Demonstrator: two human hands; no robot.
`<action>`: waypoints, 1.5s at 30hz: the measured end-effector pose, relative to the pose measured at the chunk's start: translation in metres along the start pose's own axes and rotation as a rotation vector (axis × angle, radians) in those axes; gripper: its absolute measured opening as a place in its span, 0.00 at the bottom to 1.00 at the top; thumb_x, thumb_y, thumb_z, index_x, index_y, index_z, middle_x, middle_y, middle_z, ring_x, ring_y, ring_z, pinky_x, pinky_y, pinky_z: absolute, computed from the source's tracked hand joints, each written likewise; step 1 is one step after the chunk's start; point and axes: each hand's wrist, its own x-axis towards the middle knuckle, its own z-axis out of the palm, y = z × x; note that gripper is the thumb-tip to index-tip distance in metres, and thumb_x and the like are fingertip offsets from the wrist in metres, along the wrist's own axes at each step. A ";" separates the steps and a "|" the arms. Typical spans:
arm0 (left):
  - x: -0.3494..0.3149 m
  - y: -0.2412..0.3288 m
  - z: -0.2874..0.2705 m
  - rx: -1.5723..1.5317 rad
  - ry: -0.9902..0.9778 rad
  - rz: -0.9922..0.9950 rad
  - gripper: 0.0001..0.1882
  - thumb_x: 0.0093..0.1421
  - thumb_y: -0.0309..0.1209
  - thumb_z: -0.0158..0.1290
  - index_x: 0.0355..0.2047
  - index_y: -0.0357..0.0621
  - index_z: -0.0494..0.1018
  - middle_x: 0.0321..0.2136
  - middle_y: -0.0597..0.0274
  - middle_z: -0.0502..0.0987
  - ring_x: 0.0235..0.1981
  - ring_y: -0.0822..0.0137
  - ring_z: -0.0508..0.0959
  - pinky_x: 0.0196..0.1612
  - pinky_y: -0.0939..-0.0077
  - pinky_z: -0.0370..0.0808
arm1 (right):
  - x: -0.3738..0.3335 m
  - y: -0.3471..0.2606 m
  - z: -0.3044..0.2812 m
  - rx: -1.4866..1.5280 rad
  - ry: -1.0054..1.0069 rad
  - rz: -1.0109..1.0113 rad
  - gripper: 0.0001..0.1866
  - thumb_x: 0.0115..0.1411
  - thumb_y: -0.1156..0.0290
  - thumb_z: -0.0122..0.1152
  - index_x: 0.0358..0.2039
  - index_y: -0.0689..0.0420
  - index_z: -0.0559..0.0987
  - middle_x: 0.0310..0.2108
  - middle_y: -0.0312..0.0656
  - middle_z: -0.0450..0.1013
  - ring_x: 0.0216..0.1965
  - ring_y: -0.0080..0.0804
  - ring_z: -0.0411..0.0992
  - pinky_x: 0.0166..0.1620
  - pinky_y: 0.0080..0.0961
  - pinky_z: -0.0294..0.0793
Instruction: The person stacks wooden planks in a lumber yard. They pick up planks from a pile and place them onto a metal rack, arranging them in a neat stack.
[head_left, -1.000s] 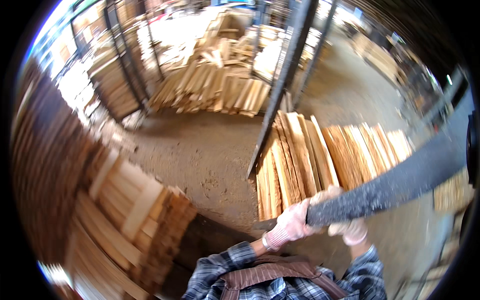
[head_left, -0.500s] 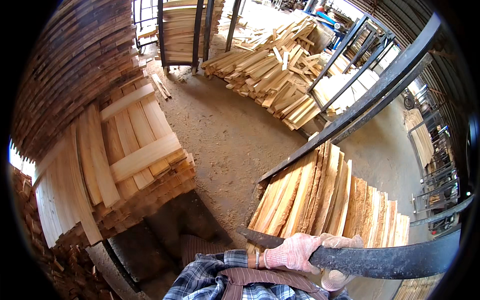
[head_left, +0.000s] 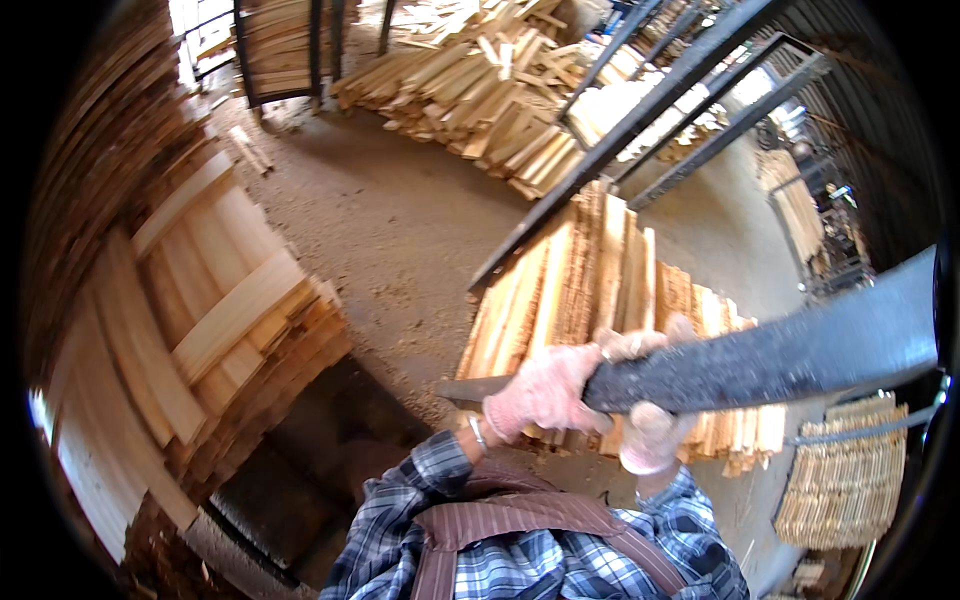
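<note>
Both my hands, in pinkish-white work gloves, are closed round a dark metal bar (head_left: 770, 365) of a lumber rack. My left hand (head_left: 545, 388) wraps over it at the near end. Beside it, my right hand (head_left: 652, 438) grips from below and the right, its fingertips showing over the top. Partly hidden behind the hands and bar, upright rough-edged boards (head_left: 560, 275) stand packed in the rack. A second dark metal bar (head_left: 600, 150) slants up along their far side.
To my left, planks (head_left: 215, 250) lie on a stack, with a tall wall of stacked wood (head_left: 110, 130) behind. A loose heap of boards (head_left: 470, 110) covers the floor ahead. Another bundle of slats (head_left: 845, 475) stands at the right. Sawdust dots the brown floor (head_left: 390, 220).
The view has shifted rightward. My hands and the gripped bar appear higher in the picture, and more of the right forearm and the slat bundle at right shows. Both hands keep their grip.
</note>
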 end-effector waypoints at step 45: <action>-0.213 -0.064 -0.281 1.364 0.275 -0.968 0.36 0.69 0.51 0.49 0.72 0.50 0.57 0.70 0.37 0.58 0.73 0.41 0.52 0.72 0.47 0.46 | 0.319 0.125 0.236 0.388 -0.227 0.116 0.26 0.57 0.57 0.71 0.52 0.51 0.72 0.41 0.32 0.74 0.40 0.22 0.74 0.45 0.28 0.77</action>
